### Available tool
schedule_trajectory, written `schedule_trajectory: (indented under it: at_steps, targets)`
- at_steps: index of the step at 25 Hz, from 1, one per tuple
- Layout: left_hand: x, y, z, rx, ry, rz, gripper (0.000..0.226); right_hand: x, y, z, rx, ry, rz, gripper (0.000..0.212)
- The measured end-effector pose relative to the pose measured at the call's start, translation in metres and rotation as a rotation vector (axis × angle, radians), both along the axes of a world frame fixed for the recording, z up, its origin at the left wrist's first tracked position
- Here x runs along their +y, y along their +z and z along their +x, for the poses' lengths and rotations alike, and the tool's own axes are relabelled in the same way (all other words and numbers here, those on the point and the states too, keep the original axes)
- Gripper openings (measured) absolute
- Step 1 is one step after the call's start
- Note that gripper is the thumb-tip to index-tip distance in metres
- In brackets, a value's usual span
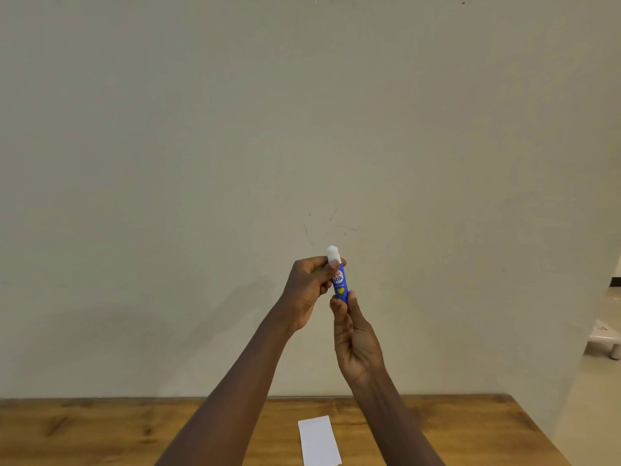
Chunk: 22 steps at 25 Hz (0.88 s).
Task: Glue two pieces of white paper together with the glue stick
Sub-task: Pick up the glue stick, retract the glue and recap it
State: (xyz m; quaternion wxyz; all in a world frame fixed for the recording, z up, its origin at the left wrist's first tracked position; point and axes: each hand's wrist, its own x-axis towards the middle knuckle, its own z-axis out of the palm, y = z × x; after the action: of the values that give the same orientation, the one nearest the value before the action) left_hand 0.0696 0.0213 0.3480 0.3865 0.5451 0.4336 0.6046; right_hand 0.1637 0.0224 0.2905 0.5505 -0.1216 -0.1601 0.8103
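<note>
1. Two hands hold the glue stick (pixel 340 282) upright at the centre of the frame, raised well above the surface (pixel 100 428) and seen against a plain wall (pixel 201 129).
2. Left hand (pixel 307 292): its fingers are curled closed around the upper part of the blue tube, just under the white top.
3. Right hand (pixel 356 334): its fingertips pinch the bottom end of the tube, closed on it from below.
4. White top of the stick: it shows above the left thumb, but I cannot tell whether it is a cap in place or bared glue. The two-handed hold, one at each end, fits uncapping or twisting the base; this is a judgement only.
5. One strip of white paper (pixel 319 440) lies flat on the surface at the bottom centre of the frame, between the forearms, and neither hand touches it. A second piece does not show; it may lie below the frame edge.
6. Done so far, as far as can be seen: the stick is picked up and in hand. No glue can be made out on the paper.
7. Left to do, by my reading: ready the stick, bring it down, spread glue on the strip, lay the second piece over it and press the two together. Most of the task is ahead.
</note>
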Motion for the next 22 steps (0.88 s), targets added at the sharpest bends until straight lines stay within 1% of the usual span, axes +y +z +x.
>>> schedule_trajectory:
  at_steps: [1, 2, 3, 5, 6, 7, 8, 11, 12, 13, 14, 15, 17, 18, 19, 20, 22]
  targets:
    - [0.000, 0.000, 0.001, -0.004, -0.001, 0.000, 0.015, -0.001, -0.002, -0.001, 0.005, -0.052, 0.035, 0.012]
    - [0.000, 0.000, 0.002, 0.000, 0.000, -0.001, 0.014, -0.002, -0.003, 0.000, -0.003, -0.072, 0.058, 0.013]
    - [0.000, 0.000, 0.002, 0.006, 0.001, 0.001, 0.014, -0.004, -0.002, 0.001, -0.011, -0.057, 0.064, 0.021]
    - [0.000, 0.000, -0.001, 0.013, 0.003, 0.003, 0.016, -0.002, 0.001, 0.006, -0.079, 0.004, 0.029, 0.044]
    - [0.000, 0.001, -0.002, 0.015, 0.004, 0.001, 0.016, 0.000, 0.004, 0.009, -0.128, 0.033, 0.010, 0.048]
    - [-0.001, 0.002, -0.003, 0.017, 0.004, 0.000, 0.016, 0.000, 0.006, 0.011, -0.157, 0.049, 0.006, 0.045]
    - [-0.001, 0.002, -0.004, 0.019, 0.004, 0.004, 0.016, 0.001, 0.006, 0.011, -0.156, 0.044, 0.012, 0.038]
    - [-0.001, 0.003, -0.001, 0.057, 0.005, 0.018, 0.015, 0.001, 0.002, 0.003, -0.107, -0.050, 0.049, 0.010]
    - [-0.001, 0.003, 0.000, 0.064, 0.003, 0.016, 0.015, 0.001, -0.001, 0.001, -0.096, -0.083, 0.065, 0.010]
    - [-0.002, 0.002, 0.001, 0.053, -0.001, 0.013, 0.015, 0.000, -0.001, 0.001, -0.095, -0.082, 0.082, 0.014]
    - [-0.003, 0.001, 0.001, 0.032, -0.003, 0.009, 0.016, -0.001, -0.001, 0.002, -0.090, -0.052, 0.084, 0.014]
    - [-0.004, 0.001, -0.001, 0.020, -0.003, 0.008, 0.016, -0.003, 0.000, 0.004, -0.092, 0.009, 0.079, 0.019]
    - [-0.004, 0.000, -0.004, 0.020, 0.005, 0.010, 0.016, -0.003, 0.004, 0.008, -0.132, 0.115, 0.048, 0.041]
    - [-0.004, 0.000, -0.005, 0.015, 0.006, 0.010, 0.016, -0.003, 0.006, 0.009, -0.165, 0.120, 0.020, 0.044]
    - [-0.004, 0.001, -0.005, 0.012, 0.005, 0.010, 0.016, -0.003, 0.008, 0.009, -0.173, 0.110, 0.013, 0.041]
    - [-0.004, 0.002, -0.004, 0.015, 0.006, 0.012, 0.016, -0.002, 0.008, 0.008, -0.152, 0.077, 0.006, 0.033]
    - [-0.004, 0.004, -0.003, 0.035, 0.009, 0.016, 0.016, -0.002, 0.007, 0.004, -0.057, 0.000, 0.027, 0.019]
